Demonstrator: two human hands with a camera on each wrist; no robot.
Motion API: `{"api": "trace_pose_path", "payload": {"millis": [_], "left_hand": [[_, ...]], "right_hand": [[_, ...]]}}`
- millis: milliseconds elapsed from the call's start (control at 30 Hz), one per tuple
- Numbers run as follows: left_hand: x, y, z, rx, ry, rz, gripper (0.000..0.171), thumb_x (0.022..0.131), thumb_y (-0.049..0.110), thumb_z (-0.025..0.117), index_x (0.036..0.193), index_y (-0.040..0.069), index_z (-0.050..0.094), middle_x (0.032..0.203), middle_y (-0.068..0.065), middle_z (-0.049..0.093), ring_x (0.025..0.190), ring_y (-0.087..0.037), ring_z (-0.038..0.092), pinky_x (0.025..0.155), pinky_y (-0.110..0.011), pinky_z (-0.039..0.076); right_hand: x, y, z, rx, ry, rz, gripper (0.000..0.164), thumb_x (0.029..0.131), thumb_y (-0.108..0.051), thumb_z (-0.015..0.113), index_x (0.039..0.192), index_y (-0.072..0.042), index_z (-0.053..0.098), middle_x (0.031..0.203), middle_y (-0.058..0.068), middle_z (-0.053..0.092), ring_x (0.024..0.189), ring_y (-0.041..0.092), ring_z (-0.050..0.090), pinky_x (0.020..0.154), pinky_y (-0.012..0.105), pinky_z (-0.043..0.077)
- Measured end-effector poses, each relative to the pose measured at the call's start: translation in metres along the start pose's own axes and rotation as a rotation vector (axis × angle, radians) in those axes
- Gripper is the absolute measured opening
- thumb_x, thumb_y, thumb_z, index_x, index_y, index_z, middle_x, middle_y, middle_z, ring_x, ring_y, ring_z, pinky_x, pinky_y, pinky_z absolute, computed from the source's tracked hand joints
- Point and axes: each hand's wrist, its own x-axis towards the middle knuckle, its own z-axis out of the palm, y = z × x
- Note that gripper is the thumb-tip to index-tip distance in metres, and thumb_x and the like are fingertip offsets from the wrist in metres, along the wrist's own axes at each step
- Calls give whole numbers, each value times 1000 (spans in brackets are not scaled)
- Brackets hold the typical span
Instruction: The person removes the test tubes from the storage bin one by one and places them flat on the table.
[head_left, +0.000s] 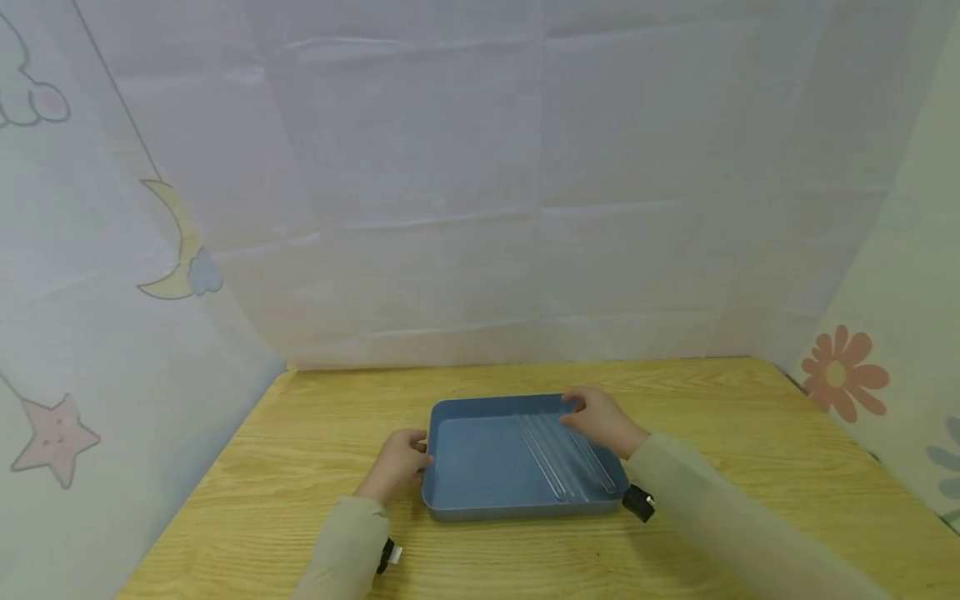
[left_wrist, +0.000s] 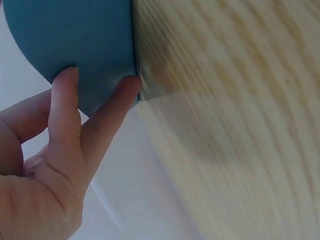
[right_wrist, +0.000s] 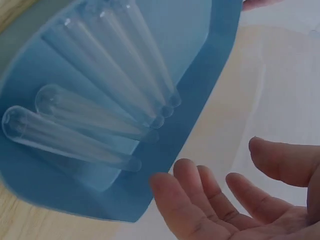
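Note:
A blue rectangular tray [head_left: 476, 467] sits on the wooden table. Several clear test tubes [right_wrist: 75, 142] lie side by side in its right half, their rounded ends toward the near side. At the tray's left side is my left hand [head_left: 399, 460]; in the left wrist view its straight fingertips rest against the outer wall. Over the far right part of the tray hovers my right hand [head_left: 598, 417], its fingers loosely bent and apart. The right wrist view shows nothing between that thumb and those fingers, which are just beyond the tray's rim.
The wooden table [head_left: 315, 433] extends around the tray on all sides. A pale sheet [head_left: 480, 250] hangs behind its far edge, and printed sheets with a moon [head_left: 180, 258] and a flower [head_left: 840, 375] stand at the sides. Each wrist wears a dark band.

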Motion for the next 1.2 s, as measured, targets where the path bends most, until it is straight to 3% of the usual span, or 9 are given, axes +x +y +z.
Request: {"api": "trace_pose_path", "payload": {"millis": [133,233,467,567,767,833,967,1067,1200], "left_hand": [[0,1,0,-11,-6,-1,41,86,-18,55,127,-21,49,109,-29,60,84,-27,64,66,-37,56],[-1,1,-1,7,-3,-4,42,86,-18,56,128,-20,49,109,-29,60,81,-25,64,63,-36,55],[-2,4,-3,54,-17,-13,44,89,-15,56,132,-18,48,108,-28,63,79,-25,66,57,-32,52],[-2,5,-1,66,-17,-28,44,89,-14,55,133,-16,48,102,-24,64,74,-23,64,53,-29,49],[0,5,1,68,-9,-49,45,89,-15,55,133,-16,47,97,-20,64,71,-22,61,51,-27,46],[1,4,1,74,-9,-50,45,89,-15,55,133,-16,47,98,-21,64,72,-22,62,52,-28,48],[1,3,0,99,-6,-52,45,90,-13,57,133,-15,47,101,-22,64,77,-23,64,57,-31,52],[1,3,0,115,-4,-47,45,89,-13,57,133,-15,48,102,-24,64,78,-24,65,59,-33,54],[1,2,-1,119,2,-43,44,89,-13,57,132,-15,48,103,-25,64,77,-23,64,56,-31,52]], "right_hand": [[6,0,-1,37,-49,130,43,94,0,57,134,14,46,124,32,51,77,31,58,66,46,51],[12,0,-2,48,-92,210,45,96,0,54,136,14,41,132,34,46,109,47,53,79,57,50],[25,1,1,19,-125,300,45,97,3,50,137,17,37,136,36,41,116,53,46,84,62,47],[34,6,2,-19,-126,337,47,96,2,51,137,19,35,135,37,41,115,53,47,81,61,49],[60,31,7,-87,-104,379,52,90,3,58,135,20,37,128,35,46,89,41,58,58,48,55],[64,36,10,-96,-115,373,50,89,4,60,132,21,41,128,36,47,88,40,59,61,45,56],[60,31,15,-61,-129,414,43,88,6,62,125,20,48,122,34,52,95,42,60,71,51,55],[55,24,16,-49,-137,464,37,88,6,62,121,19,52,111,32,56,96,43,60,68,57,54],[53,19,18,-124,-171,457,29,88,4,63,113,18,57,88,24,59,86,37,61,68,51,56]]}}
